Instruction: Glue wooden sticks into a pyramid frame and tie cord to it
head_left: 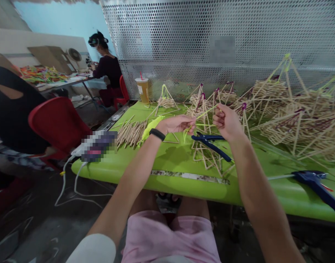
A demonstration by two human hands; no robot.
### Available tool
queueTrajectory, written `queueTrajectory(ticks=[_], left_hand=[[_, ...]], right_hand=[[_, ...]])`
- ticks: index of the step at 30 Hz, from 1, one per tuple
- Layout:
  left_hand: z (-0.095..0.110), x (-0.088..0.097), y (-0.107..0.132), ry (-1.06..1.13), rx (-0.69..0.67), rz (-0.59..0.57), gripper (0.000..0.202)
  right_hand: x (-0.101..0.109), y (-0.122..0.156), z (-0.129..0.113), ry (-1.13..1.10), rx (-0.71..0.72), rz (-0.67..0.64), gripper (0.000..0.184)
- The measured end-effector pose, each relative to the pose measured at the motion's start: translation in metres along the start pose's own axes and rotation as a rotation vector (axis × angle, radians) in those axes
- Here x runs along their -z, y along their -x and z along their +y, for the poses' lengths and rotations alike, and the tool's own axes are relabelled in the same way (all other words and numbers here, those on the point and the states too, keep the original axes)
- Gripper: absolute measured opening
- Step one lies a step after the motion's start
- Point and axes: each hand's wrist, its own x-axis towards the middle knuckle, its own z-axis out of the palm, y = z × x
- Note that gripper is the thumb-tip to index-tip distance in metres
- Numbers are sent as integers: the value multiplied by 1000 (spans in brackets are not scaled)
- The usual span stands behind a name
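Observation:
A yellow-green cord (204, 114) stretches between my two hands above the green table. My left hand (180, 124), with a black band at its wrist, pinches one part of it, and loose loops dangle below the fingers. My right hand (224, 118) is closed on the other end, raised slightly higher. Just under my hands lie blue-handled pliers (211, 144), resting by a small frame of crossed wooden sticks (208, 159). Left of my left hand are a bundle of yellow-green cord (151, 129) and a pile of loose wooden sticks (131, 133).
Stacked stick frames (307, 113) with purple and yellow-green ties crowd the right of the green table (181, 188). A blue glue gun (315, 184) lies at the right edge. A drink cup (142, 90) stands at the back. A co-worker (108, 69) sits beyond a red chair (57, 120).

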Motion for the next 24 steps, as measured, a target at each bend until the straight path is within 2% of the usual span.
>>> queueTrajectory(ticks=[4, 7, 10, 14, 18, 24], left_hand=[[-2, 1, -2, -41, 21, -16, 34], [-1, 3, -3, -72, 14, 22, 35], [3, 6, 1, -88, -61, 116, 36], [10, 8, 9, 5, -205, 227, 42], [10, 11, 11, 7, -199, 220, 46], [5, 13, 7, -31, -163, 203, 41]], right_hand=[[-1, 0, 0, -11, -12, 28, 49], [-4, 4, -5, -30, -54, 48, 45], [-8, 10, -13, -54, -129, 39, 38], [-18, 19, -21, -73, -183, -3, 33], [-26, 25, -27, -90, -142, -43, 29], [-22, 30, -40, -81, -52, -86, 37]])
